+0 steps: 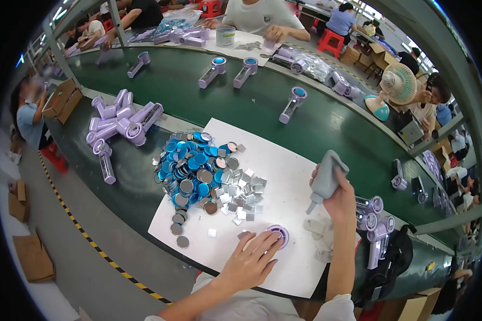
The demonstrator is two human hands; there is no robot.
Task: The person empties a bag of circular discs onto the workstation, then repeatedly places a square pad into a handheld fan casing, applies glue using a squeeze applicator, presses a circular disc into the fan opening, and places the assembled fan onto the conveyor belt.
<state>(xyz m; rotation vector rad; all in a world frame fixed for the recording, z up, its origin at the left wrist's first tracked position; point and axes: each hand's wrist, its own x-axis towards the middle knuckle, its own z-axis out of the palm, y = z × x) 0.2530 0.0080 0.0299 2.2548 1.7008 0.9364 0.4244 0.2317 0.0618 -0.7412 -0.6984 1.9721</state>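
Observation:
My right hand [339, 197] grips a grey squeeze bottle [326, 181], tilted with its narrow nozzle pointing down and left above the white board [289, 267]. Low on that board, my left hand [251, 261] holds a purple round-headed housing [281, 238] by its left side. The fingers cover most of the housing; its ring shows beyond the fingertips. A small silver square [244, 234] is close to the left index finger. Up and left of the hands are a heap of blue-faced and silver discs [198, 159] and a pile of silver squares [243, 193].
Purple housings lie in a pile [126, 120] on the left of the green belt [182, 101], with several more spaced along it. Others [377, 230] lie right of my right arm beside a black bag [399, 251]. A co-worker [260, 21] sits across the belt.

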